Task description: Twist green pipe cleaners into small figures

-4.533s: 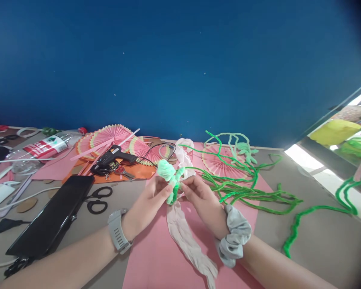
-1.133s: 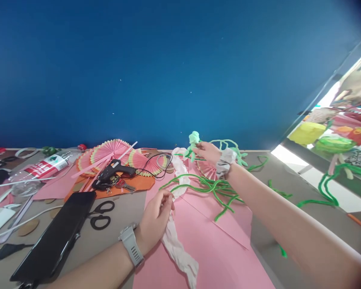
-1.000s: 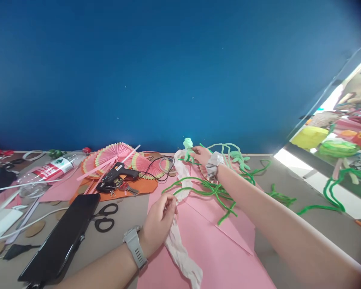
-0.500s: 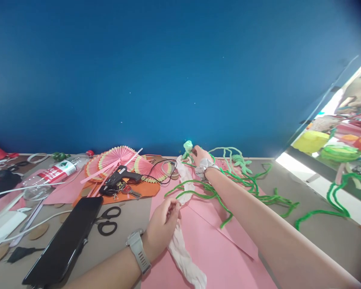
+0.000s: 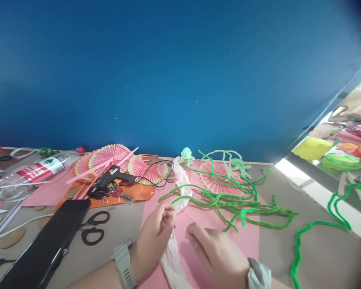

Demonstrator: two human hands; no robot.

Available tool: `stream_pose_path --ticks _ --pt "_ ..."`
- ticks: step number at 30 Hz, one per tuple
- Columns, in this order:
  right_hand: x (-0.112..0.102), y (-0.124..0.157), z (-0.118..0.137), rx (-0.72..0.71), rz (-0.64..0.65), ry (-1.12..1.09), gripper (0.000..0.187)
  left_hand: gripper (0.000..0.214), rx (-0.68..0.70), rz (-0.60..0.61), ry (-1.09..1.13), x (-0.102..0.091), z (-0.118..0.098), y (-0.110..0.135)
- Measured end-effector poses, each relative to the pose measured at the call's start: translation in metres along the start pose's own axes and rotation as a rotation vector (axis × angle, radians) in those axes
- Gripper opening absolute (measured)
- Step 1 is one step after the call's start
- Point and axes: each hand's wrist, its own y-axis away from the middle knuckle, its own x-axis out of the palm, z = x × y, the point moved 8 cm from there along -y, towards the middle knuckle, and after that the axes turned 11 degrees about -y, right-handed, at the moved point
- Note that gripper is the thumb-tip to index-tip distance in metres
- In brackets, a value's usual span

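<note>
Pinched in the closed fingers of my left hand is a white crinkled strip. One end of the strip runs away to the wall, and the other hangs toward me over pink paper. My right hand hovers just right of the strip, its fingers curled and smeared by motion, so I cannot tell if they hold anything. Green fuzzy pipe cleaners lie tangled beyond my right hand. By the far end of the strip stands a small pale green fuzzy figure.
To the left lie a black phone, scissors, a black glue gun, keys, pleated pink paper fans and a plastic bottle. A blue wall rises behind. More green pipe cleaner lies at right.
My right hand has drawn back from beside the pale green figure to near my left hand. My left hand still pinches the white strip. The view has shifted slightly.
</note>
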Motion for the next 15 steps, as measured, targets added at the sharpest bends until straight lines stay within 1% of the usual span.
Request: stream_pose_path --ticks 1,2,4,5,7,11,13,15 --pt "0.011 0.009 0.002 -0.021 0.039 -0.061 0.020 0.019 -0.003 -0.041 -0.055 -0.004 0.000 -0.001" --pt "0.017 0.014 0.002 -0.040 0.044 -0.105 0.019 0.022 0.000 -0.098 -0.143 -0.009 0.000 -0.001" --pt "0.021 0.018 0.000 -0.073 0.046 -0.174 0.018 0.027 0.014 -0.198 -0.295 -0.019 -0.001 -0.002" --pt "0.021 0.019 -0.001 -0.085 0.044 -0.199 0.017 0.030 0.020 -0.216 -0.344 -0.021 -0.001 -0.003" --pt "0.020 0.018 -0.004 -0.093 0.052 -0.237 0.016 0.029 0.030 -0.198 -0.411 -0.020 0.001 -0.005" --pt "0.018 0.019 -0.003 -0.082 0.091 -0.299 0.016 0.022 0.047 -0.100 -0.491 -0.011 0.004 -0.008" --pt "0.010 0.018 0.000 -0.073 0.061 -0.347 0.016 0.020 0.059 -0.080 -0.500 -0.009 0.003 -0.010" --pt "-0.006 0.014 -0.003 -0.013 -0.020 -0.394 0.015 0.019 0.056 -0.080 -0.500 -0.008 0.003 -0.011"
